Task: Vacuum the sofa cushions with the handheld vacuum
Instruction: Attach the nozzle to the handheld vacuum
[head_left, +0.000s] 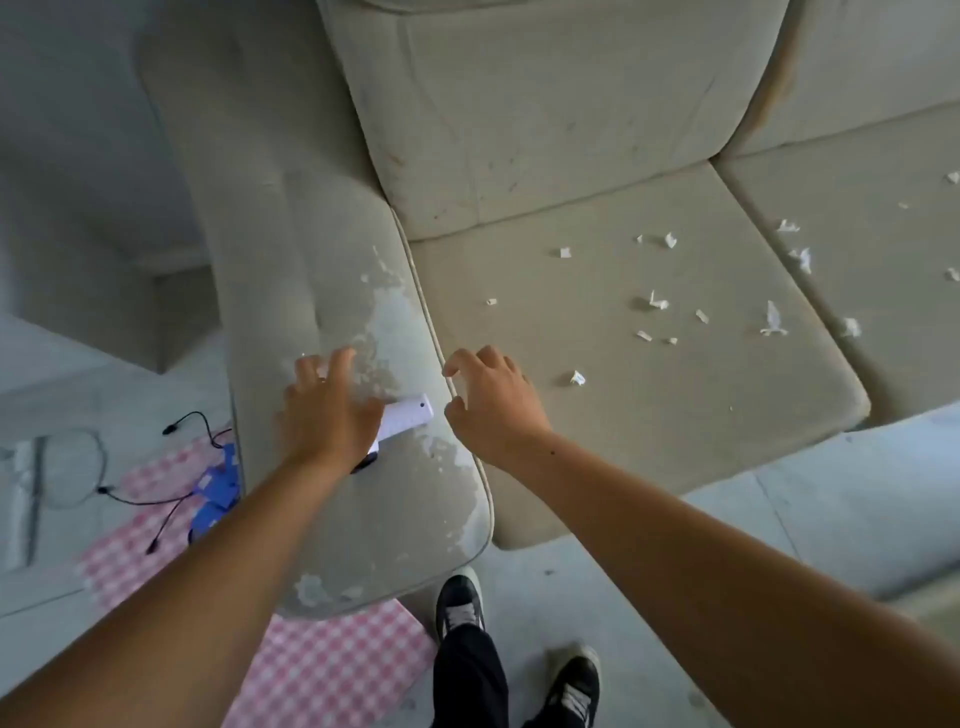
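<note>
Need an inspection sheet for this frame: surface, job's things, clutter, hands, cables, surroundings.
Surface: cushion beige and marked; armrest has worn, flaking patches.
Job's things: white vacuum lies on the armrest, partly under the left hand.
Clutter: white paper scraps scattered over the cushion and the one to its right.
Hands: left hand spread over the vacuum, fingers not curled round it; right hand loosely curled, holding nothing, over the armrest's edge.
Cables: black cable on the floor left of the armrest, by a blue thing.
Surroundings: pink checked cloth on grey floor; black shoes.
</note>
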